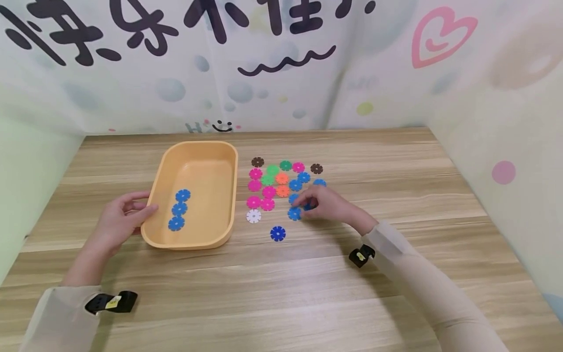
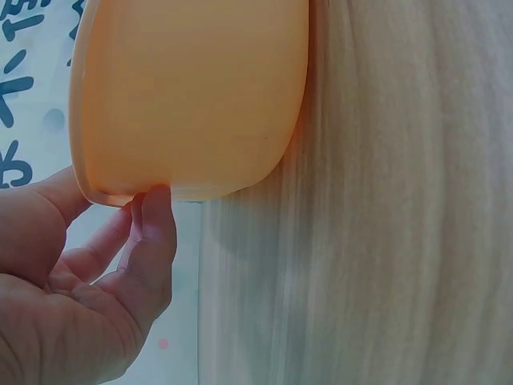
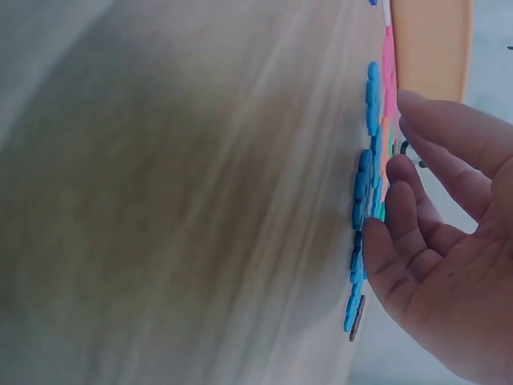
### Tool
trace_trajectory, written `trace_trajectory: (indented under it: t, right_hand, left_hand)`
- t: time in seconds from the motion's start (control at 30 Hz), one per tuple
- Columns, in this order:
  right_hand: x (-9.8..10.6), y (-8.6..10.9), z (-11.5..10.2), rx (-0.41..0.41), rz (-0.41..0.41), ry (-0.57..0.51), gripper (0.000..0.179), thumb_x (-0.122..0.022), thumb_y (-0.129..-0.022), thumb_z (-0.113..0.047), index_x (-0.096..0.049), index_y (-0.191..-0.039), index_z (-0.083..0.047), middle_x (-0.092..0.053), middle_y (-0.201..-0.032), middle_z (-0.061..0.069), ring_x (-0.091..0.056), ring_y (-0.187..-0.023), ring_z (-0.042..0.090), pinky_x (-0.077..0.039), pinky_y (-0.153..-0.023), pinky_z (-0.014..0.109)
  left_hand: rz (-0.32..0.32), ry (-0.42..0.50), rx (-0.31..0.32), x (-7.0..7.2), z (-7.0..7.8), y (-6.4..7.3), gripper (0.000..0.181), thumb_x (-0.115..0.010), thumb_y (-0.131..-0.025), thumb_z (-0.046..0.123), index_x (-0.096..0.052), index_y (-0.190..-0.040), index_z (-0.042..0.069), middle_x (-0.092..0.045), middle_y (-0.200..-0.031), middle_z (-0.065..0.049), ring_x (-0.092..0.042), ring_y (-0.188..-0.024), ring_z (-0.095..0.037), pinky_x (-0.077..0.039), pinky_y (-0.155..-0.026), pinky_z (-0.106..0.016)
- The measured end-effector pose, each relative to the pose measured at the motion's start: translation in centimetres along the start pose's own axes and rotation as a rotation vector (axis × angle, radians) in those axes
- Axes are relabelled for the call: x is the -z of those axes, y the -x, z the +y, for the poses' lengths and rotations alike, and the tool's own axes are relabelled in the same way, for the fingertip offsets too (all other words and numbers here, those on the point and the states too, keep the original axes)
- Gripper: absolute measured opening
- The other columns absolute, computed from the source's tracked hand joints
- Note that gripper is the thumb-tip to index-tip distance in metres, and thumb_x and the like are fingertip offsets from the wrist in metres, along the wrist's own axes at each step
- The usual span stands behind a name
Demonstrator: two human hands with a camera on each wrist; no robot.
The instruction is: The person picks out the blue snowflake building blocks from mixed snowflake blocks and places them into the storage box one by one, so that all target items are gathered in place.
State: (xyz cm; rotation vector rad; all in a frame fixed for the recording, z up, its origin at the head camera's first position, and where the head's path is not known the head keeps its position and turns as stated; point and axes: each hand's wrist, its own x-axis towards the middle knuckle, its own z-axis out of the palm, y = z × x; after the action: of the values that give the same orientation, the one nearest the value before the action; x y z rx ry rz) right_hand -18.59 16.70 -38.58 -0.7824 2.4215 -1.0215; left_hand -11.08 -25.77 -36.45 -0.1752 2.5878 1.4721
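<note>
My left hand (image 1: 116,217) grips the near left rim of a light-orange plastic tub (image 1: 208,188), thumb at the rim and fingers against the outer wall in the left wrist view. Inside the tub, several blue snowflake discs (image 1: 179,209) lie in a slanting row. Over the right side of a loose disc group, my right hand (image 1: 327,204) hovers with bent, spread fingers. Beneath its fingertips are light-blue discs (image 1: 294,213), some partly hidden by the hand. In the right wrist view, a gap shows between thumb and fingers (image 3: 385,261), with nothing held.
Pink discs (image 1: 269,192), green discs (image 1: 272,170), orange discs (image 1: 282,191) and brown discs (image 1: 257,162) lie flat right of the tub. A white disc (image 1: 253,216) and a dark-blue disc (image 1: 277,233) lie nearer. A printed backdrop (image 1: 281,88) stands behind the wooden table (image 1: 264,303).
</note>
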Motion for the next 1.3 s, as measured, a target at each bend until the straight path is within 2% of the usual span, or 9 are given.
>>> trace_trajectory:
  t: [0.27,0.63,1.3]
  right_hand:
    - [-0.34,-0.24,0.15,-0.023,0.008,0.059,0.026,-0.074,-0.077,-0.010,-0.070,-0.102,-0.012,-0.055,-0.092,0.004,-0.045,-0.085,0.020,-0.043,-0.070,0.030]
    - [-0.83,-0.59,0.08,-0.009,0.001,0.073,0.031,-0.075,-0.076,-0.009,-0.068,-0.106,-0.010,-0.057,-0.096,0.003,-0.045,-0.086,0.020,-0.044,-0.070,0.029]
    - [-0.86,-0.90,-0.29,-0.022,-0.006,0.132,0.027,-0.077,-0.074,-0.010,-0.069,-0.100,-0.012,-0.055,-0.090,0.002,-0.046,-0.084,0.019,-0.044,-0.069,0.029]
  left_hand:
    - [0.004,0.000,-0.002,-0.02,-0.16,-0.02,0.059,-0.056,-0.092,0.025,-0.033,-0.135,-0.009,-0.049,-0.108,-0.026,-0.058,-0.069,-0.001,-0.055,-0.058,-0.026]
    - [-0.002,-0.005,0.006,0.03,0.03,0.09,0.061,-0.056,-0.092,0.028,-0.033,-0.136,-0.008,-0.048,-0.110,-0.026,-0.058,-0.071,-0.001,-0.055,-0.060,-0.026]
    - [0.002,0.011,-0.003,0.15,0.06,0.14,0.062,-0.057,-0.091,0.030,-0.034,-0.135,-0.007,-0.048,-0.109,-0.025,-0.059,-0.071,-0.002,-0.055,-0.061,-0.027]
